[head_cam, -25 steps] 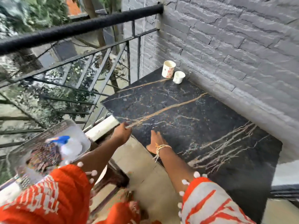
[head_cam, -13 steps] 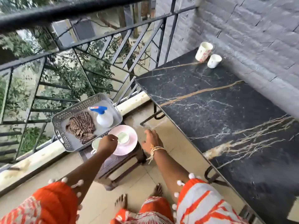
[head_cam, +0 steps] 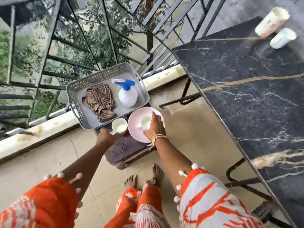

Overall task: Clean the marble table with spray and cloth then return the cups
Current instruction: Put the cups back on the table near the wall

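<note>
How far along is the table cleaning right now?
Spraying and wiping look finished: the spray bottle and checked cloth lie back in the grey tray. In hand: the left hand grips one cup, and the right hand reaches the cup on the pink saucer. Left: carrying both to the marble table.

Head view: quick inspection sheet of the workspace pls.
Surface: black marble table, two cups at its far corner.
Job's things: spray and cloth lying in grey tray on stool.
Clutter: pink plate with a cup on it, second cup beside it.
Hands: left at the second cup's handle; right on the plate's cup.
Cables: nothing seen.
Surroundings: balcony railing, trees beyond, tiled floor.
</note>
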{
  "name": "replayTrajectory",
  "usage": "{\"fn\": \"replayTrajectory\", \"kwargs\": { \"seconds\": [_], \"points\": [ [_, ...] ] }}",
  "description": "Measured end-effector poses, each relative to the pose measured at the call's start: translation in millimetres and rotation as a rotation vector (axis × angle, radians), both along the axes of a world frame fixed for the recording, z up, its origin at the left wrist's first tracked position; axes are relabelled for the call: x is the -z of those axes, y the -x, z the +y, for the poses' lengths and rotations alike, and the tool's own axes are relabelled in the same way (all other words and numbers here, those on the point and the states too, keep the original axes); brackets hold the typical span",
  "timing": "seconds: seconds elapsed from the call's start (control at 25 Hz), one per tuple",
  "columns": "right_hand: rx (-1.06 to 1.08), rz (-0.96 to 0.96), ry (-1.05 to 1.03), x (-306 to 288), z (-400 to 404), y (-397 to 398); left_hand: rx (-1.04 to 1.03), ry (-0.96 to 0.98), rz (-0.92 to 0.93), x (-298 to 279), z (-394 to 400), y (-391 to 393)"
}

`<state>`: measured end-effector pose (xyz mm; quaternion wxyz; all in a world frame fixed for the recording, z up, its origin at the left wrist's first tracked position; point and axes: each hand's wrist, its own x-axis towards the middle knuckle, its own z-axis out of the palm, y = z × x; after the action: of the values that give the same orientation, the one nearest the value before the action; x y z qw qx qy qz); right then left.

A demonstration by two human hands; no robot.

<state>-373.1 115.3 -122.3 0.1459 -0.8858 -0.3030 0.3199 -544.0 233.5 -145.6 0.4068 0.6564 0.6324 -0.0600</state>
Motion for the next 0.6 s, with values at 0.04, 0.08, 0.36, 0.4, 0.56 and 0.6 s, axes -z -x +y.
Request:
{"fn": "replayTrajectory", "kwargs": {
  "seconds": [0.04, 0.08, 0.36, 0.4, 0.56, 0.6],
  "points": [
    [0.021, 0.002, -0.015, 9, 7, -2, 0.021, 0.011, 0.002, 9, 4, -1],
    [0.031, 0.017, -0.018, 18, 12, -4, 0.055, 0.014, 0.012, 19, 7, -2],
    [0.087, 0.015, -0.075, 43, 11, -7, -0.038, 0.023, -0.095, 46, 2, 9],
    [0.094, 0.017, -0.083, 40, 8, -5, -0.085, 0.068, -0.171, 40, -3, 12],
    [0.094, 0.026, -0.095, 11, 0, 2, -0.17, 0.072, -0.401, 1, -9, 18],
    [0.081, 0.019, -0.104, 2, -2, 2, -0.156, 0.074, -0.444, -10, -8, 17]
  ]
}}
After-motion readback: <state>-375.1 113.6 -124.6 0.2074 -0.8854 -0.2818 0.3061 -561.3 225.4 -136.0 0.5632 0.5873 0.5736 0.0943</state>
